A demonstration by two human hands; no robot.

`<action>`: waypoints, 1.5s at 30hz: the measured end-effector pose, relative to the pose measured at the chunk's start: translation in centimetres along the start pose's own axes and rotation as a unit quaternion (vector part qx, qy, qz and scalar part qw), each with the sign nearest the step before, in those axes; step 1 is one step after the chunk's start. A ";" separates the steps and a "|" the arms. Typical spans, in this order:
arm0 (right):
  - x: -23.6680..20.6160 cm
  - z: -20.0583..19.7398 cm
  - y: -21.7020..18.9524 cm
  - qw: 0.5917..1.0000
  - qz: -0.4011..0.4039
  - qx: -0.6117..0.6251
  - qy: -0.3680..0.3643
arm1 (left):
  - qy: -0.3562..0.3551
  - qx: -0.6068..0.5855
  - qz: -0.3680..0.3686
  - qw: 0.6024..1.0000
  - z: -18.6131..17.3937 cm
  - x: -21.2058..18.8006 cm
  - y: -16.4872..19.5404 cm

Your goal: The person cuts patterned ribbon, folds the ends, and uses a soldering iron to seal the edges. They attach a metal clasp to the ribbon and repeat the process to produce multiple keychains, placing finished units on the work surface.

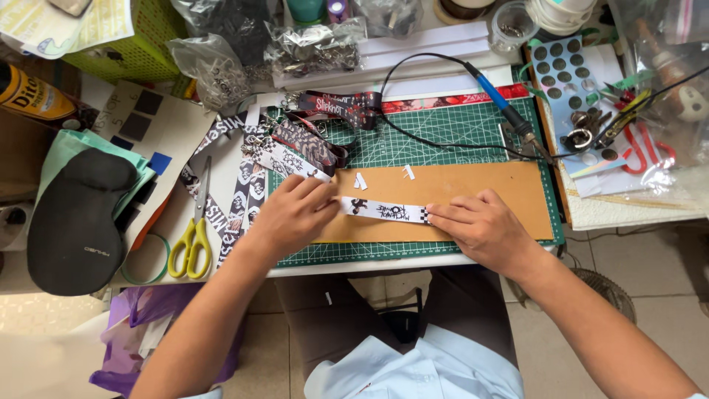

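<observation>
Two hands (295, 214) (480, 225), one printed strap (384, 210)

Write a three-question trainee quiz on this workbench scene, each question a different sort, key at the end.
1. True or false: both hands press the printed strap flat on the brown board.
2. Which tool lies left of the left hand? A) yellow-handled scissors B) hammer C) stapler
3. Fill in: the blue-handled soldering iron lies on the green ____ mat, beyond the right hand.

Key: 1 true; 2 A; 3 cutting.
</observation>
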State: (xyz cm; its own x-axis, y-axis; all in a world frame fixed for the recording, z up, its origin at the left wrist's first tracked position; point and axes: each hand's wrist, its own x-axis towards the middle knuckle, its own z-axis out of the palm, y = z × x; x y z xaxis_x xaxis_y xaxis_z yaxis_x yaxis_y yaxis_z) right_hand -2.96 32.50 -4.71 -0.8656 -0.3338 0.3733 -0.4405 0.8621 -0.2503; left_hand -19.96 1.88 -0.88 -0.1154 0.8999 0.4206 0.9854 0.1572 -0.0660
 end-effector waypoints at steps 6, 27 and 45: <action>0.5 0.2 -0.4 1.000 -0.003 0.006 0.002 | 0.054 -0.284 -0.041 0.956 5.5 5.2 5.6; 1.3 0.8 2.1 0.998 0.030 0.057 0.018 | 0.044 -0.318 -0.014 0.947 9.1 7.5 2.8; 1.7 1.2 2.2 0.999 0.010 0.035 -0.008 | 0.035 -0.301 -0.048 0.952 8.5 7.0 2.7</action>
State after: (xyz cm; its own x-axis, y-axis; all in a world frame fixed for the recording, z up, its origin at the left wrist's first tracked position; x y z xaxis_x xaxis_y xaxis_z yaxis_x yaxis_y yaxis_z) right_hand -5.63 33.34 -5.69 -0.8774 -0.3241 0.3536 -0.4389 0.8399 -0.3192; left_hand -19.15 12.07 -5.79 -0.2206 0.8601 0.4600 0.8667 -0.0435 0.4969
